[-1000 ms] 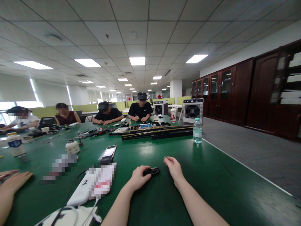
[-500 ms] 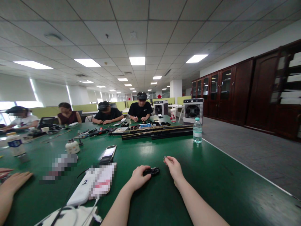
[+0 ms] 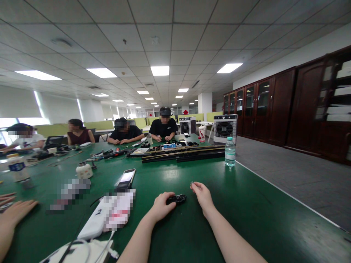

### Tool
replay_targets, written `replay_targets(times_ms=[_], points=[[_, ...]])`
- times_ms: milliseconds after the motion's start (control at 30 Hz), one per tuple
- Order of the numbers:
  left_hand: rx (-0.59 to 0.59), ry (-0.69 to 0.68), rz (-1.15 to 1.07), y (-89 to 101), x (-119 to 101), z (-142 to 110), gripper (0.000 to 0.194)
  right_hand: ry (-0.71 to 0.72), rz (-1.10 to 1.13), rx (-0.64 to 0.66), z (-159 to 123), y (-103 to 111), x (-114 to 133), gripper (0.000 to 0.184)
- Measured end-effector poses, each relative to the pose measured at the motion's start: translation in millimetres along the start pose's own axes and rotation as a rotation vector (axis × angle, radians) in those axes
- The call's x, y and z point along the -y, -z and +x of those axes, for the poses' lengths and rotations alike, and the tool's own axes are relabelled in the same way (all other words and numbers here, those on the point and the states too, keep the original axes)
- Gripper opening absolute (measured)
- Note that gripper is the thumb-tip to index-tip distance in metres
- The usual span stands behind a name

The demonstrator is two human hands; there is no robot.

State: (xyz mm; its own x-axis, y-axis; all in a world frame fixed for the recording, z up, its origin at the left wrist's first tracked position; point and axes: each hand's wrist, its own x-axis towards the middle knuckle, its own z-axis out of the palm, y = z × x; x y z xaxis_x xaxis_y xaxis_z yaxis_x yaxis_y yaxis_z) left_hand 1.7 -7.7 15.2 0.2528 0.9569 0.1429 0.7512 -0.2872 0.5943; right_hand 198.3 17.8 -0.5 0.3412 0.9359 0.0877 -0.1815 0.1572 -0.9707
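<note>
Green table (image 3: pixel 175 237) | left hand (image 3: pixel 161 206): grip holds black part (image 3: pixel 180 199), one end hidden | right hand (image 3: pixel 202 195), right of black part: grip pinches tiny thing (image 3: pixel 191 183), too small to name

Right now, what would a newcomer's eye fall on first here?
Probably the broad green table filling the foreground, where the left hand grips a small black object at lower centre and the right hand, to its right, pinches a tiny piece. Next comes the clear bottle upright near the table's right edge.
</note>
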Motion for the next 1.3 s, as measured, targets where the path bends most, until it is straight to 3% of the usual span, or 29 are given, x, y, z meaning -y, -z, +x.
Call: replay_targets(times_ms=[200,333,667,867,1100,1300], points=[[0.009,-0.002,0.005,0.1,0,0,0.044,0.048,-0.021,0.094,-4,-1,5,0.037],[0.003,-0.025,0.000,-0.3,1,0,0.041,0.167,-0.100,0.198,-8,-3,5,0.038],[-0.010,-0.039,0.020,-1.8,3,2,0.042,0.433,-0.662,0.410,-27,-3,14,0.024],[-0.007,-0.050,0.010,-4.0,6,3,0.044,0.476,-0.966,0.523,-32,-4,12,0.022],[-0.001,-0.044,-0.012,-4.1,7,3,0.043,0.457,-1.035,0.527,-35,-4,15,0.023],[-0.010,-0.045,0.001,-4.2,5,3,0.043,0.441,-0.930,0.539,-33,-2,12,0.031]])
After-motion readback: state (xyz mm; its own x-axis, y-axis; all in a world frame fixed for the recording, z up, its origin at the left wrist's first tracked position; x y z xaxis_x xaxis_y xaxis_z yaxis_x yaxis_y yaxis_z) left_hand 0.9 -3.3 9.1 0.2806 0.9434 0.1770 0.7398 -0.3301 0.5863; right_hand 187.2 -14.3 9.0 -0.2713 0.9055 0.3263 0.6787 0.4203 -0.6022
